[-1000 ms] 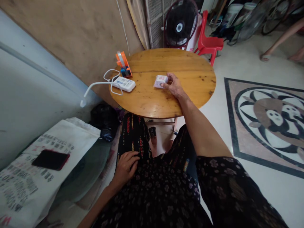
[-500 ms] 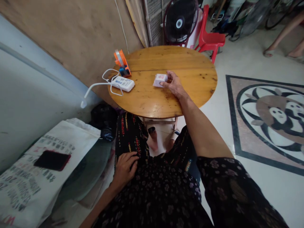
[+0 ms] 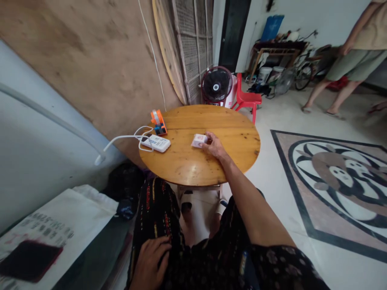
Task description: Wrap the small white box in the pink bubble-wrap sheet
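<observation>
- Indoors, a pale tiled floor [image 3: 272, 177] is seen from above, with a round panda design [image 3: 341, 173] set into it on the right.
- A round wooden table [image 3: 193, 169] is placed against a brown board wall [image 3: 99, 68], just in front of the seated person's knees, which are covered by a dark patterned dress [image 3: 211, 257].
- A white printed sack [image 3: 54, 225] is laid on the floor at lower left, well apart from the table.
- A second person [image 3: 353, 60] is caught standing at the far right of the room, shown from the shoulders down.
- A black fan [image 3: 216, 86] and a red chair [image 3: 246, 98] are set side by side just behind the table.
- The right hand [image 3: 215, 148] is stretched out over the tabletop, its fingers curled onto the right edge of a small box.
- The left hand [image 3: 149, 264] is laid on the lap at the bottom edge of the view, fingers loose and open, with nothing held.
- A white power strip [image 3: 155, 143] with a looped white cable is lying on the left part of the table.
- An orange tape dispenser [image 3: 159, 122] is stood just behind the power strip, near the table's rim.
- The small box [image 3: 198, 140], white and pink, is resting flat near the middle of the table, gripped lightly by the right hand's fingertips and well apart from the power strip.
</observation>
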A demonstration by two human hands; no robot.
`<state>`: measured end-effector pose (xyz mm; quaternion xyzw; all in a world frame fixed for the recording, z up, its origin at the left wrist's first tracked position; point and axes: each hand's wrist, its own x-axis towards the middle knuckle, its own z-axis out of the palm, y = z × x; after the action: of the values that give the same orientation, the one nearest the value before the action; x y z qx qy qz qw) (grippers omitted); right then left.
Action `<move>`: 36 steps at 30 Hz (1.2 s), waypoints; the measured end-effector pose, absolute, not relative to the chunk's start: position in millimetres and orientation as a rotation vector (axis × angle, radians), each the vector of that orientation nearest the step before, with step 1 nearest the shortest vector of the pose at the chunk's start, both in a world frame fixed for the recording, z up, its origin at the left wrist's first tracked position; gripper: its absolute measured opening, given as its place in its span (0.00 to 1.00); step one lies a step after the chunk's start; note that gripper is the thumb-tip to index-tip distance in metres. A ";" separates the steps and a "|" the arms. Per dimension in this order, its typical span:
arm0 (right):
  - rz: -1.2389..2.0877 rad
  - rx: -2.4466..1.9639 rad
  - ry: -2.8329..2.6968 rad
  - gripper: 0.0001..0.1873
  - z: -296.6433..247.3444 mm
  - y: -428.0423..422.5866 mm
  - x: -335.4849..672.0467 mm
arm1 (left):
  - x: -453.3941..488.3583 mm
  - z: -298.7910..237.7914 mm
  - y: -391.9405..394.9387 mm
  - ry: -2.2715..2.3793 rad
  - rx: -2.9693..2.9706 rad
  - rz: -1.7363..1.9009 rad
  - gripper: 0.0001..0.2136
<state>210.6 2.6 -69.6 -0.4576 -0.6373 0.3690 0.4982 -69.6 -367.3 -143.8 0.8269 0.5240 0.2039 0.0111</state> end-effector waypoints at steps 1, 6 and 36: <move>0.896 -1.110 -1.543 0.43 -68.8 1.8 210.4 | -70.5 -144.0 -367.3 1.646 2.593 0.653 0.09; 0.933 -1.074 -1.538 0.43 -68.4 1.6 208.7 | -67.1 -137.4 -361.5 1.600 2.610 0.702 0.10; 0.981 -1.097 -1.578 0.42 -59.0 -8.0 210.6 | 14.5 -50.1 -242.1 1.475 2.247 1.213 0.27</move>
<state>210.6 -8.0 -59.0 -0.4482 -0.6446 0.4006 0.4723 14.5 -242.1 -50.1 0.7585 0.4978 0.4095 0.0961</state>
